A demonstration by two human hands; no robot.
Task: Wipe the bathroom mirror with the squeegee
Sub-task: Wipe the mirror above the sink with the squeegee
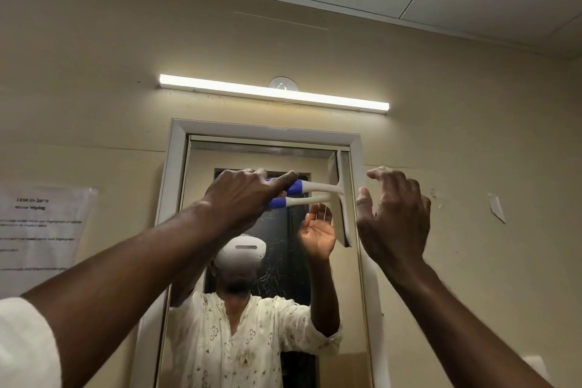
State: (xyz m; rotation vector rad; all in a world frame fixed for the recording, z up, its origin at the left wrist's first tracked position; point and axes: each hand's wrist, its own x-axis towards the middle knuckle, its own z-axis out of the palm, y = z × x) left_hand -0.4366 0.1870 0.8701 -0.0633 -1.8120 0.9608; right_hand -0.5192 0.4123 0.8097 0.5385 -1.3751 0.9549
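A tall white-framed mirror (283, 277) hangs on the beige wall. My left hand (242, 195) grips the blue-and-white handle of a squeegee (318, 187). Its blade (343, 198) stands vertical against the glass at the mirror's upper right edge. My right hand (393, 214) is raised just right of the blade, over the frame, fingers apart and holding nothing. The mirror reflects a person in a pale patterned shirt with a white headset, plus both arms and the squeegee. Scratch-like streaks show on the glass near the middle.
A lit tube lamp (274, 93) is mounted above the mirror. A printed paper sheet (41, 230) is taped to the wall at the left. Peeling paint patches (496, 206) mark the wall at the right. A white switch plate (535, 368) sits low at the right.
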